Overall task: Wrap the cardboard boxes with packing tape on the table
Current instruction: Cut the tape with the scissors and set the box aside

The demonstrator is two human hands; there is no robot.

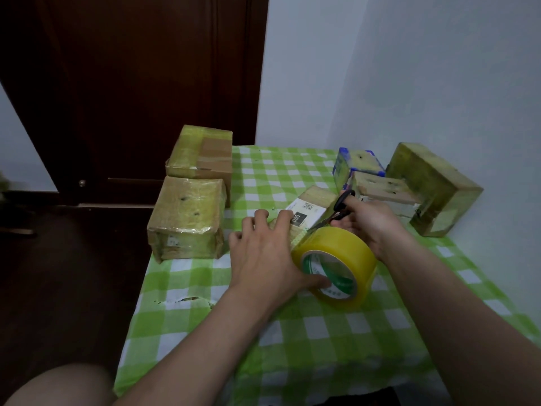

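On the green checked table (pixel 322 332), near: yellow tape roll (pixel 336 265) standing on edge, thumb of the left hand (pixel 263 253) against its core, fingers spread flat over the small labelled box (pixel 310 212). Just beyond, right hand (pixel 369 224) gripping black scissors (pixel 344 205) beside the box. Farther, wrapped boxes (pixel 187 218) at left, more boxes (pixel 433 189) at right.
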